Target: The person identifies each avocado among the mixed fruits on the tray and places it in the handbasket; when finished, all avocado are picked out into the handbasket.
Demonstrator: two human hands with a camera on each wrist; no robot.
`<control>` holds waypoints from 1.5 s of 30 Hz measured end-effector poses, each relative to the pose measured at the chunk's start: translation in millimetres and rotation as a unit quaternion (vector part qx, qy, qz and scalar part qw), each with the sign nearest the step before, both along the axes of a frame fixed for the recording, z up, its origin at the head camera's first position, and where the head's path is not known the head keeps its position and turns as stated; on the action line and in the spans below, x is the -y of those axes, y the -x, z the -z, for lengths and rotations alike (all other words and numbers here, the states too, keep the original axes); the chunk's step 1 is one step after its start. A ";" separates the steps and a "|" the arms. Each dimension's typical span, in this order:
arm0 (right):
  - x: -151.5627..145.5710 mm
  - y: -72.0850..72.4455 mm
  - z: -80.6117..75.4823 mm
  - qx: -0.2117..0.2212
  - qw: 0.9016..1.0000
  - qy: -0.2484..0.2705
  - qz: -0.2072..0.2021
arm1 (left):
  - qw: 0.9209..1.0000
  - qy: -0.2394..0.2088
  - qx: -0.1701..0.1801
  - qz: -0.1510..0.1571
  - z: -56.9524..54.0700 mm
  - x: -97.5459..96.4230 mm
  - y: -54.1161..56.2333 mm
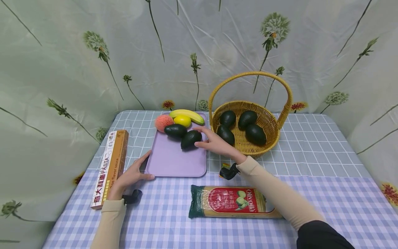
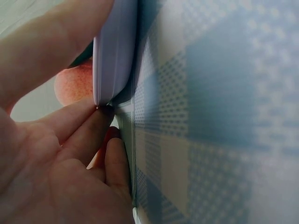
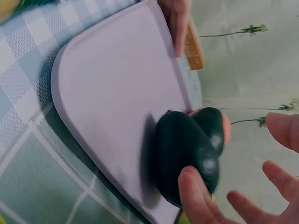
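A purple tray (image 1: 175,164) holds two avocados, a yellow lemon (image 1: 182,120), a banana (image 1: 187,114) and a pinkish-orange peach (image 1: 163,122). My right hand (image 1: 216,142) reaches over the tray's right edge, its fingers spread beside the nearer avocado (image 1: 190,140). In the right wrist view a fingertip overlaps this avocado (image 3: 180,154); contact is unclear. The other avocado (image 1: 175,131) lies just left of it. At the tray's near left corner, my left hand (image 1: 133,175) rests with fingers extended along the side and thumb at the front edge. The left wrist view shows fingertips against the tray rim (image 2: 112,56).
Right of the tray stands a wicker basket (image 1: 244,147) with a tall handle and several avocados inside. A pasta box (image 1: 110,169) lies at the left, and a bag of noodles (image 1: 230,202) lies in front, partly under the right forearm. A floral curtain (image 1: 174,52) hangs behind.
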State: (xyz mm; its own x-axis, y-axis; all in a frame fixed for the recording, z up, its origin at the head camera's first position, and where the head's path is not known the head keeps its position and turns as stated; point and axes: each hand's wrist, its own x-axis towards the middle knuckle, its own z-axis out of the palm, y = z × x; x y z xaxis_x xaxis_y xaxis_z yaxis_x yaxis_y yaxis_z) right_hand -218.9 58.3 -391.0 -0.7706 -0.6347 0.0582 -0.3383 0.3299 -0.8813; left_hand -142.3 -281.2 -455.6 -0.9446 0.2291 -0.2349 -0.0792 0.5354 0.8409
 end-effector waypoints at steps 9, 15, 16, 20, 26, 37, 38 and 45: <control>25.0 11.9 14.3 0.005 0.996 -0.081 0.042 | 1.000 0.000 -0.001 0.002 2.1 1.0 0.9; 40.1 20.2 18.9 -0.004 0.987 -0.144 0.070 | 1.000 0.000 -0.001 0.004 1.8 0.9 -0.2; 42.1 21.1 19.0 -0.007 0.985 -0.154 0.073 | 1.000 0.000 -0.001 0.004 1.5 0.8 -0.3; 47.8 22.9 19.7 -0.013 0.980 -0.182 0.085 | 1.000 0.003 0.000 0.002 1.1 0.7 0.0; 47.7 20.3 19.4 -0.009 0.982 -0.165 0.087 | 1.000 0.001 0.005 -0.001 0.7 -0.2 -0.2; 10.0 5.8 -15.0 -0.056 0.996 -0.057 0.025 | 1.000 0.005 0.007 -0.002 -0.2 -0.9 0.2; 3.9 4.7 -18.4 -0.065 0.996 -0.053 0.022 | 1.000 0.005 0.007 -0.003 -0.2 -0.9 0.2; -45.4 -6.0 -41.8 -0.076 0.996 -0.031 0.022 | 1.000 0.003 0.009 -0.008 0.0 -0.8 0.0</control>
